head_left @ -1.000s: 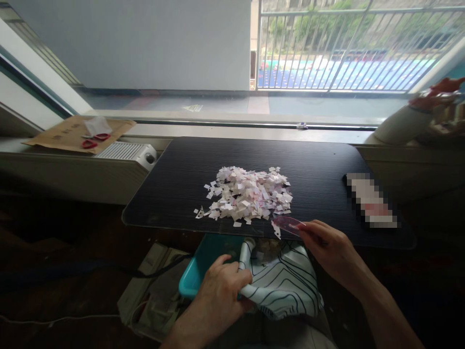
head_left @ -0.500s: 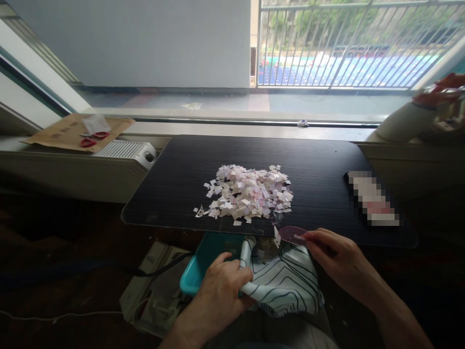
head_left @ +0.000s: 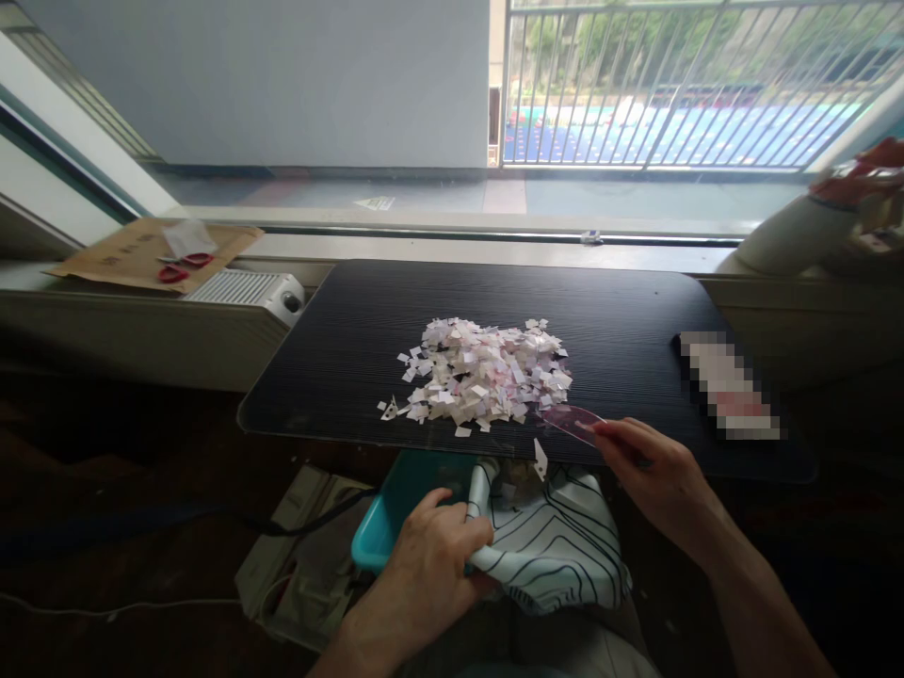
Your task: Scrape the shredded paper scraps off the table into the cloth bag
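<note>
A heap of small cut paper pieces, mostly white with pink and lilac tints, lies on the black table. My right hand pinches a thin, rounded, see-through pink plastic piece; its tip is by the heap's near right side. Below the table's front edge, my left hand grips the rim of a pale cloth bag with black wavy lines. The bag's mouth is open, with some paper bits inside. One larger paper scrap is at the table edge above that mouth.
A teal bin stands left of the bag. A dark, pixelated flat object lies on the table's right side. Red-handled scissors rest on a brown envelope by the white radiator. A vase-like object stands at right.
My right hand has raised the pink plastic piece from the table edge toward the heap, away from the larger scrap. My left hand keeps its hold on the bag.
</note>
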A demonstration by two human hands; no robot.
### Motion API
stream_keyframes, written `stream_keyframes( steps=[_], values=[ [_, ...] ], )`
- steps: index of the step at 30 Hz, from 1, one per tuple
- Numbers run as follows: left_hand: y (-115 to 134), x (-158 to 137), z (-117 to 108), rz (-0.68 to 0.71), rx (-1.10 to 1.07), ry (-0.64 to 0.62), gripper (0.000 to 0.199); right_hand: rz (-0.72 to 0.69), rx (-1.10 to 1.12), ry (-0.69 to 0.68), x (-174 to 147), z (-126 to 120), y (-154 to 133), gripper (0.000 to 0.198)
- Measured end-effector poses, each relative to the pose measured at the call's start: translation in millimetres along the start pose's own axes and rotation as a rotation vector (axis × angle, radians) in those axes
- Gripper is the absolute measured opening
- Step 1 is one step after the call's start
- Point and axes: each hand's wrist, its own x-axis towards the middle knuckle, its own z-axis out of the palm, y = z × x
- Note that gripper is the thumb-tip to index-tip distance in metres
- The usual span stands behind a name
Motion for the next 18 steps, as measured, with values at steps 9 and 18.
stream_keyframes(
  steps=[9, 18],
  values=[
    [0, -1, 1, -0.003, 0.018, -0.009, 0.016, 0.02, 0.007, -0.234, -25, -11, -13, 0.02],
    [2, -3, 2, 0.0, 0.047, 0.009, 0.013, -0.072, -0.048, -0.014, 14, 10, -18, 0.023]
  ],
)
